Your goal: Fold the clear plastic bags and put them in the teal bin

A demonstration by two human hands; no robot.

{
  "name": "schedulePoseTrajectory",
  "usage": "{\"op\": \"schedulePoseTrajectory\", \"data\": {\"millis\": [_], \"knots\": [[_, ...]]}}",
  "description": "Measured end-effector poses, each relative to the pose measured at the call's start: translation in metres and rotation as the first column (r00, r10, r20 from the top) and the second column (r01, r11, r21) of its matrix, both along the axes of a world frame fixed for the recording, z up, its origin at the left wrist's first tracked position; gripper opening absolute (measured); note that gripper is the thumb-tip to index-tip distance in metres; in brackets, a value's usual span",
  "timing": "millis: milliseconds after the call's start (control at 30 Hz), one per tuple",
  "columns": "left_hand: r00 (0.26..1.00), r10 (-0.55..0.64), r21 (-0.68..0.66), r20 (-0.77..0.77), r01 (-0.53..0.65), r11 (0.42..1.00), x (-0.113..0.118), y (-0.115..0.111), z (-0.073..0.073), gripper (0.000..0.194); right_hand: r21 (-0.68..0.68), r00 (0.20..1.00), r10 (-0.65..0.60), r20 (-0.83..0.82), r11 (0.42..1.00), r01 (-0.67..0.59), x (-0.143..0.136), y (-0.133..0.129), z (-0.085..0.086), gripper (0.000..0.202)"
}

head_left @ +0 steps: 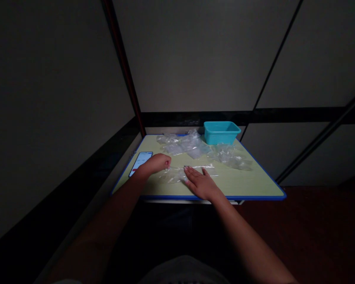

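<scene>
Clear plastic bag (174, 173): outline faint, partly hidden under the flat, open right hand (198, 183). Left hand (160, 162): clenched beside it; any hold on the plastic is indistinct. Phone (140, 159): lower edge partly covered.

Pale table (263, 185) holds phone, tub and clear plastic

The tabletop is pale yellow-green with blue edging (254, 197) and rounded front corners. A teal plastic tub (221, 138) stands upright near the back right corner. Crumpled clear plastic bags (192, 144) lie along the back, left of the tub, and another crumpled clear heap (230, 158) sits just in front of it. A smartphone (139, 161), screen lit, lies at the left edge. One clear plastic bag (173, 175) lies spread near the front edge.
</scene>
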State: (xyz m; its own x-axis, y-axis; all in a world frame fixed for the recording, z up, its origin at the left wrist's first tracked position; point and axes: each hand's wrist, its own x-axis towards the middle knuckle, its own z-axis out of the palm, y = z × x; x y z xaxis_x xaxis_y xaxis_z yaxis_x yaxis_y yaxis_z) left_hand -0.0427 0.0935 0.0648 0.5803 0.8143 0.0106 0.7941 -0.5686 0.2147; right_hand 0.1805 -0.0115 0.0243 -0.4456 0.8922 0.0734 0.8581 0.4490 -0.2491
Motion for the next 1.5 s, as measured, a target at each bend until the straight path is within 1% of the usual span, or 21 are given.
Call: {"op": "schedulePoseTrajectory", "data": {"millis": [100, 167, 333, 467, 633, 800, 867, 1033, 1200, 1367, 1500], "knots": [[0.999, 0.035, 0.04, -0.025, -0.034, 0.999, -0.003, 0.0, -0.002, 0.011, -0.006, 1.0, -0.002, 0.006, 1.0, 0.002, 0.0, 0.0, 0.0, 0.059], [0.999, 0.037, 0.055, -0.039, -0.035, 0.998, -0.006, 0.0, -0.003, 0.012, -0.011, 1.0, -0.003, 0.008, 1.0, 0.003, 0.0, 0.0, 0.0, 0.059], [0.998, -0.037, 0.089, -0.06, 0.042, 0.995, -0.012, -0.004, -0.005, 0.013, -0.011, 1.0, 0.0, 0.004, 1.0, 0.0, -0.001, 0.0, 0.0, 0.06], [0.994, -0.096, 0.113, -0.043, 0.101, 0.988, -0.013, -0.009, -0.006, 0.017, -0.012, 1.0, 0.0, -0.003, 1.0, 0.0, 0.0, 0.0, 0.0, 0.06], [0.99, -0.137, 0.12, 0.023, 0.134, 0.984, -0.003, -0.011, -0.006, 0.029, -0.004, 1.0, 0.002, -0.007, 1.0, -0.002, 0.0, 0.0, -0.001, 0.06], [0.989, -0.147, 0.145, 0.034, 0.141, 0.979, 0.011, -0.007, -0.011, 0.038, 0.002, 1.0, 0.003, -0.006, 1.0, -0.003, 0.0, 0.0, -0.001, 0.06], [0.987, -0.161, 0.129, 0.025, 0.156, 0.979, 0.014, -0.005, -0.014, 0.037, 0.001, 1.0, 0.001, -0.002, 1.0, -0.001, 0.001, 0.0, -0.001, 0.06], [0.972, -0.232, -0.008, 0.025, 0.233, 0.973, 0.014, -0.008, -0.018, 0.035, -0.003, 1.0, 0.005, -0.01, 1.0, -0.005, 0.001, 0.0, -0.002, 0.061], [0.969, -0.246, -0.047, 0.036, 0.247, 0.968, 0.01, -0.014, -0.019, 0.034, 0.0, 1.0, 0.008, -0.02, 1.0, -0.008, 0.001, 0.001, -0.004, 0.06], [0.974, -0.226, -0.066, 0.014, 0.226, 0.972, 0.009, -0.022, -0.025, 0.037, 0.002, 1.0, 0.01, -0.013, 1.0, -0.01, 0.0, 0.001, -0.003, 0.06], [0.981, -0.189, -0.091, -0.039, 0.185, 0.979, 0.008, -0.037, -0.026, 0.042, 0.001, 1.0, 0.01, -0.003, 1.0, -0.01, 0.0, 0.001, -0.002, 0.061]]}}
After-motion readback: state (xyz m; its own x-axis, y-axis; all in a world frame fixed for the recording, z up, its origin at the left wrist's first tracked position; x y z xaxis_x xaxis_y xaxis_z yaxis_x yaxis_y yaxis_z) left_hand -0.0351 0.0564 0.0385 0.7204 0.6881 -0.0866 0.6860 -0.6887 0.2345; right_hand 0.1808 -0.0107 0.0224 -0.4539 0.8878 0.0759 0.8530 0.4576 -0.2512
